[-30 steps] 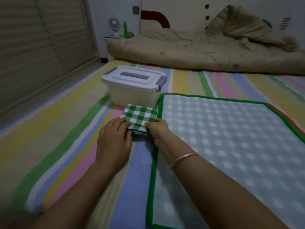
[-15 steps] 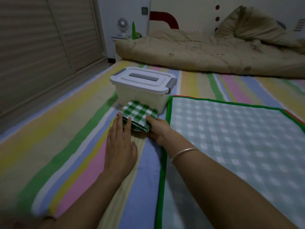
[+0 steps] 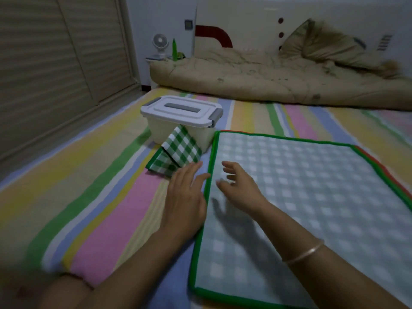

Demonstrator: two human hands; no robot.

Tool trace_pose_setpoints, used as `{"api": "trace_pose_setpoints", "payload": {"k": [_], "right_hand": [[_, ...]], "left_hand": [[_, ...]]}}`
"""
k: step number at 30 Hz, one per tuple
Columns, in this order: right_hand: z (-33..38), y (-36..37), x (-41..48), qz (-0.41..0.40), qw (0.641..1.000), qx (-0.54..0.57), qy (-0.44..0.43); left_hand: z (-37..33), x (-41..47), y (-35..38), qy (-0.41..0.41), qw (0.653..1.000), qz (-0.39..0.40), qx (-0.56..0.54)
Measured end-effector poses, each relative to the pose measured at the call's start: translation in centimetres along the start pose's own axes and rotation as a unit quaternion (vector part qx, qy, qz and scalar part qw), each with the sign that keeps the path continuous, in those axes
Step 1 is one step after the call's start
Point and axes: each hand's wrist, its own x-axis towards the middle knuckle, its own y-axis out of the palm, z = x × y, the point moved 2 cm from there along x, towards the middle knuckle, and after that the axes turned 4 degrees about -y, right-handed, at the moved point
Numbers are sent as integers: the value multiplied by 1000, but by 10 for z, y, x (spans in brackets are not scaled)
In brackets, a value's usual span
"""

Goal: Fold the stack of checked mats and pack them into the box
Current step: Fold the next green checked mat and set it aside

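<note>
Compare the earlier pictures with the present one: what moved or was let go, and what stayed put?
The left grip and right grip let go of the folded checked mat and drew back toward the person, the right one over the spread mat. The folded mat now leans against the box. Box lid stays shut; spread mat unmoved.

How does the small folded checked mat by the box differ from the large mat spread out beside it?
The folded checked mat is small; the spread mat is far larger. The folded checked mat leans tilted against the box; the spread mat lies flat. The folded mat's checks are dark green; the spread mat's are pale. Both are checked with a green edge.
</note>
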Motion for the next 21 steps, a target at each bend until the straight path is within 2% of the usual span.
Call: {"api": "trace_pose_setpoints", "payload": {"k": [5,8,10,11,13,15,18,21], "right_hand": [[-28,-48,-55,-34,990,-116,-69],[-39,-74,-88,-17,981,-170,-88],[-45,-89,-110,6,973,-216,-84],[-50,-96,-121,26,968,-239,-71],[-60,-110,-144,82,960,-265,-38],[-67,-122,-165,137,953,-271,-19],[-73,-131,-183,212,926,-312,-14],[-79,-137,-189,238,925,-295,-20]], "left_hand": [[-49,-13,16,32,995,61,-77],[-86,-21,22,46,978,157,-129],[-109,-30,24,53,956,262,-121],[-117,-33,27,61,943,318,-83],[-127,-39,30,77,898,432,24],[-132,-39,27,63,849,518,80],[-138,-40,25,53,795,594,111],[-143,-40,24,62,782,606,128]]}}
